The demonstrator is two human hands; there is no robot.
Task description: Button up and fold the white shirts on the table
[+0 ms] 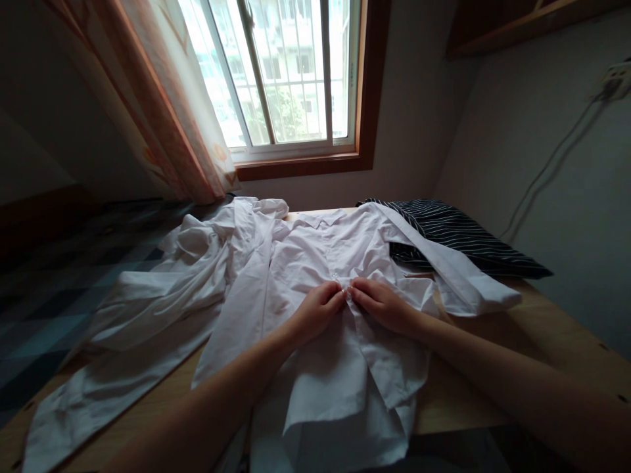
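A white collared shirt (315,253) lies front up on a wooden table, its collar toward the window and its lower part hanging past the near edge. My left hand (323,304) pinches the shirt's front placket at the middle. Close beside it, my right hand (374,303) pinches the other side of the same spot, fingertips nearly touching. The fabric between them is slightly gathered; a button there is too small to make out. One sleeve stretches out to the right. Another crumpled white garment (192,263) lies along the shirt's left side.
A black striped cushion (458,230) rests at the table's back right. The wooden table (557,355) meets a checked bedcover (44,295) on the left. Behind are a window (290,79) and an orange curtain (172,105). A cable (547,171) hangs along the right wall.
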